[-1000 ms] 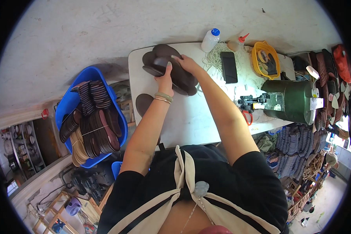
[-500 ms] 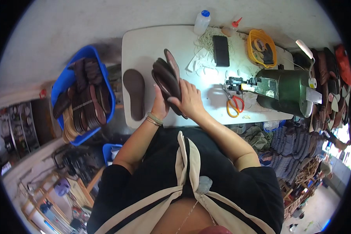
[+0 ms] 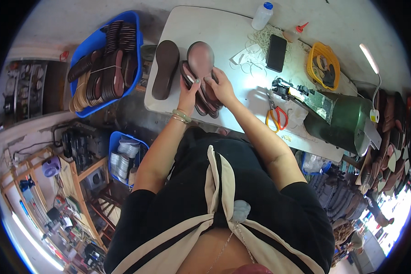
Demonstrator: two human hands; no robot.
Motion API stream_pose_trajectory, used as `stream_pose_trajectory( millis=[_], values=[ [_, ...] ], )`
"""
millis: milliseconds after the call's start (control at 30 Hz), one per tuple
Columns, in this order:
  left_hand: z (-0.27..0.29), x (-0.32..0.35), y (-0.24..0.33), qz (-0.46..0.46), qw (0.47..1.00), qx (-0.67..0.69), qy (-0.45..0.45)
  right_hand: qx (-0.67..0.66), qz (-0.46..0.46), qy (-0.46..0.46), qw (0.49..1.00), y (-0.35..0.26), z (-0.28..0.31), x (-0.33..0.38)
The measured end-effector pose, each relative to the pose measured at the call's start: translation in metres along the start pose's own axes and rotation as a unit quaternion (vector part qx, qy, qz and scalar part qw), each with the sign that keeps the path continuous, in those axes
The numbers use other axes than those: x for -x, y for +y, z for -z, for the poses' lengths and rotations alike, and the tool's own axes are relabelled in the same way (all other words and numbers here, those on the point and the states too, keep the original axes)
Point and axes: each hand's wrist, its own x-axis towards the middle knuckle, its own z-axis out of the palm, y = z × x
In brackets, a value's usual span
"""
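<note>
While your left hand (image 3: 186, 98) and right hand (image 3: 223, 90), fingers closed, grip brown soles (image 3: 200, 59), one dark sole (image 3: 165, 68) lies leftward on the bench (image 3: 233, 28). Also there: black phone (image 3: 276, 53).

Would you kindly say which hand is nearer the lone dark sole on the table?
Left. The left hand is right of the lone dark sole, at the left side of the held soles; the right hand is farther right, at their right side.
</note>
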Motion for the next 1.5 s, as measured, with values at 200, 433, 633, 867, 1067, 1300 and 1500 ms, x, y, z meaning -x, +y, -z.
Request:
stream_pose_trajectory(
  millis=[200,433,633,867,1067,1300,1500],
  values=[
    [-0.009,-0.003,0.008,-0.019,0.998,-0.056,0.027,-0.413,-0.276,-0.009,0.868,-0.007,0.009,-0.005],
    [-0.006,-0.007,0.013,-0.025,0.995,-0.098,0.018,-0.16,-0.159,0.058,0.973,-0.003,0.072,-0.005],
    [-0.028,-0.017,0.014,0.003,0.993,-0.106,-0.049,0.082,-0.084,-0.125,0.985,0.007,0.069,-0.001],
    [-0.001,-0.047,-0.025,0.035,0.976,-0.213,-0.038,0.092,-0.059,-0.111,0.988,0.001,0.054,0.001],
    [-0.026,-0.027,0.0,-0.045,0.898,-0.43,0.082,0.086,-0.086,-0.13,0.984,0.006,0.048,0.003],
    [-0.032,-0.028,0.004,-0.027,0.91,-0.408,0.071,0.023,-0.154,-0.021,0.988,0.038,0.06,-0.002],
    [-0.016,-0.036,-0.017,-0.001,0.9,-0.431,0.067,-0.275,-0.231,-0.081,0.93,0.031,0.062,-0.005]
  ],
)
